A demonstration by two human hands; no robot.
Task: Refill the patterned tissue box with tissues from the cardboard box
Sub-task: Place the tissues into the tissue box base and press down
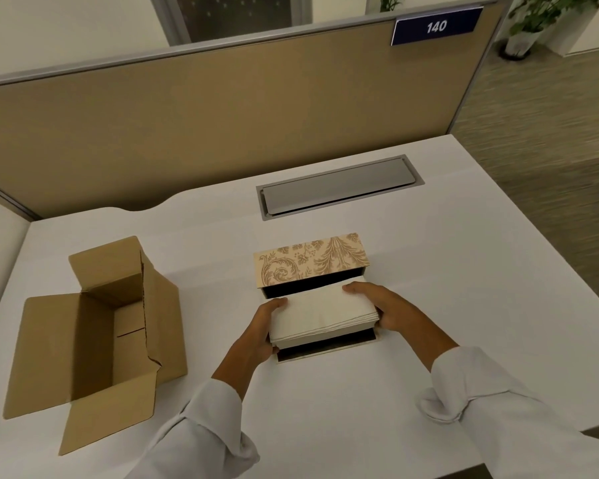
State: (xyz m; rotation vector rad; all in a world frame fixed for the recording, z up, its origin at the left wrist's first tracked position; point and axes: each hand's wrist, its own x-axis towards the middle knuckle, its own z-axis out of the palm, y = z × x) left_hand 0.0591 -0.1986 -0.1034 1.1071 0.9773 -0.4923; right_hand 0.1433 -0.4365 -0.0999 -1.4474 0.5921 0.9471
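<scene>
A stack of white tissues (320, 314) sits over the open dark inside of the patterned tissue box (329, 350), near the middle of the white desk. The box's beige lid with a leaf pattern (310, 262) stands tilted up behind the stack. My left hand (261, 330) grips the stack's left end, and my right hand (382, 307) grips its right end with fingers across the far edge. To the left stands the brown cardboard box (94, 326), flaps open, with no tissues visible inside.
The white desk (429, 271) has a grey cable hatch (339, 186) behind the tissue box. A tan partition (222, 126) with a blue "140" sign (436, 26) closes the far side. The desk's right edge drops to carpeted floor.
</scene>
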